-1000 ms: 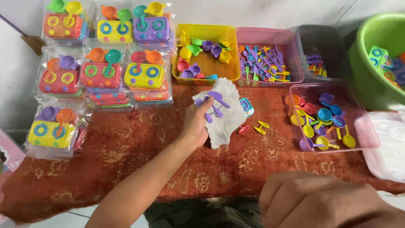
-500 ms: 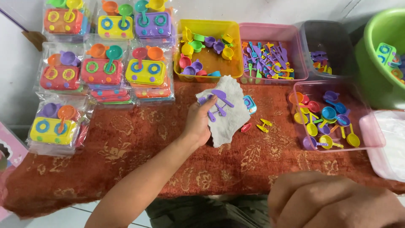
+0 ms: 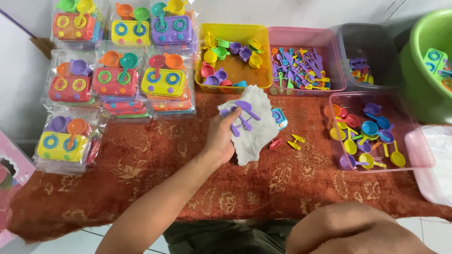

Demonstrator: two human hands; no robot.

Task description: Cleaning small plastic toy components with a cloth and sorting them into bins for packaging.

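Observation:
My left hand [image 3: 220, 137] reaches over the red patterned cloth [image 3: 141, 178] and grips the left edge of a crumpled grey-white sheet [image 3: 256, 134]. Several small purple toy utensils [image 3: 242, 115] lie on the sheet under my fingers. A small blue toy stove [image 3: 278, 117] sits just right of the sheet, partly behind it. Loose red and yellow toy utensils [image 3: 288, 141] lie on the cloth beside it. My right hand [image 3: 351, 230] is a blurred shape close to the camera at the bottom edge. Its fingers cannot be made out.
Bagged toy stove sets [image 3: 117, 70] are stacked at the left. Along the back stand a yellow tub of cups [image 3: 263, 56], a pink tub of utensils [image 3: 336, 61] and a dark tub [image 3: 372, 42]. A clear tub of pans [image 3: 414, 141] and a green basin [image 3: 423, 56] are at the right.
My left hand with the sheet and purple utensils has stayed over the same spot on the cloth. The view has shifted slightly. The blurred right hand remains at the bottom edge.

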